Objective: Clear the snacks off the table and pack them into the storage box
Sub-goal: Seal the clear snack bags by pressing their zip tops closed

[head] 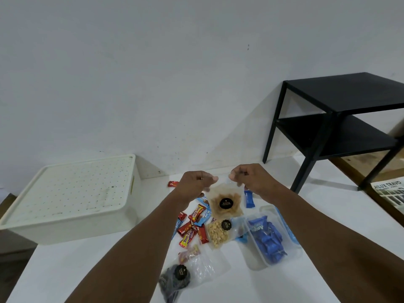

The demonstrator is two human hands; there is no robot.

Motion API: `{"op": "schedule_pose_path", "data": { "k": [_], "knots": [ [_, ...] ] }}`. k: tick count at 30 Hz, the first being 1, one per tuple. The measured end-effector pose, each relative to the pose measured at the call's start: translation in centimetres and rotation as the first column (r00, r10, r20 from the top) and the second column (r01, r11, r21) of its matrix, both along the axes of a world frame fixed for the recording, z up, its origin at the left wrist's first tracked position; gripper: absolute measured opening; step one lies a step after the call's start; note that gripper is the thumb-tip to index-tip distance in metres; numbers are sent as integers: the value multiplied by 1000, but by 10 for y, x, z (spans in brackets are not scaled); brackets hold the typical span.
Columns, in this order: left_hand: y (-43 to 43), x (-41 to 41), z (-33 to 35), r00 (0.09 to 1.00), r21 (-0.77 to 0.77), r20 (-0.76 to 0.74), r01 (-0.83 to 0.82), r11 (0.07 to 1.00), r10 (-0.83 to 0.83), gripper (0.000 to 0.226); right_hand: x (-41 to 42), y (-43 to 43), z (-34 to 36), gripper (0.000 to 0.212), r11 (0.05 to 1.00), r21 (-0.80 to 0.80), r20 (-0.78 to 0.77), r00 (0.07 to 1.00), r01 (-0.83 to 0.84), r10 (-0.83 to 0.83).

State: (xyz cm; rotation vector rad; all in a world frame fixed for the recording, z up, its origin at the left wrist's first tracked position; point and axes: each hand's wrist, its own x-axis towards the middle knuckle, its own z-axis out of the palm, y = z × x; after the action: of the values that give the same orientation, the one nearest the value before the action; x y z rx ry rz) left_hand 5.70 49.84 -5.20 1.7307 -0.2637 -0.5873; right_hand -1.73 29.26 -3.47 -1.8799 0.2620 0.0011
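Closest to me on the white table (63, 270) lies a clear pouch of dark snacks (175, 278). Past it are a peanut pouch (216, 234), a heap of red bars (190, 228) and a clear tub of blue packets (270, 241). Beyond those, my left hand (195, 182) and right hand (251, 178) each pinch the top edge of a chip pouch (225, 203) with a black label. I cannot tell if its bottom rests on the table. Farther left, the white storage box (72, 224) sits by the wall, its lid (70, 184) on.
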Motion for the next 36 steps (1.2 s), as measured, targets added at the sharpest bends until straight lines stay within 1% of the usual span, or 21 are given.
{"op": "schedule_pose_path", "data": {
  "k": [2,4,6,8,10,13,14,16,18,20,22,24,27,30,32,34,36],
  "knots": [
    [1,0,1,1000,-22,-1,-10,1000,10,31,2,3,1,13,1000,-3,-7,1000,2,-2],
    [3,0,5,1000,-58,-8,-27,998,26,22,2,5,0,19,999,47,-17,1000,11,-11],
    [5,2,7,999,-102,-15,-45,994,43,14,1,5,-1,23,985,173,-32,999,19,-14],
    [9,4,8,998,-123,-18,-55,991,54,13,1,4,-3,24,961,274,-48,998,42,-30],
    [11,4,8,998,-134,-35,-64,989,60,15,2,4,-4,29,962,263,-56,997,69,-56],
    [12,3,8,992,-172,-95,-104,980,88,13,5,8,-2,39,968,237,-19,996,87,-85],
    [12,2,8,988,-192,-119,-119,974,98,12,5,9,-1,38,965,246,-5,996,88,-89],
    [14,3,8,978,-250,-171,-161,955,120,9,7,10,2,26,955,277,10,994,102,-109],
    [16,5,8,971,-277,-199,-189,942,137,8,8,10,2,15,942,304,5,989,140,-149],
    [16,6,9,972,-274,-195,-181,944,130,6,8,11,2,15,936,318,-4,988,150,-156],
    [14,6,11,976,-275,-177,-172,946,125,3,8,12,3,23,945,300,-6,991,130,-135],
    [11,7,12,982,-257,-136,-162,953,130,4,11,14,2,31,966,236,-2,994,104,-106],
    [9,8,12,985,-227,-104,-156,961,135,4,16,17,4,27,985,142,17,995,100,-103],
    [9,8,11,985,-223,-131,-141,965,113,9,21,18,5,24,993,51,35,994,102,-104],
    [11,7,13,988,-197,-132,-106,975,81,11,21,17,5,27,996,2,25,996,87,-87],
    [11,5,14,996,-149,-81,-60,987,49,19,21,18,4,29,998,-23,4,999,55,-55],
    [10,4,16,998,-106,-22,-57,993,54,23,20,21,5,29,999,-26,8,1000,28,-28]
  ]
}}
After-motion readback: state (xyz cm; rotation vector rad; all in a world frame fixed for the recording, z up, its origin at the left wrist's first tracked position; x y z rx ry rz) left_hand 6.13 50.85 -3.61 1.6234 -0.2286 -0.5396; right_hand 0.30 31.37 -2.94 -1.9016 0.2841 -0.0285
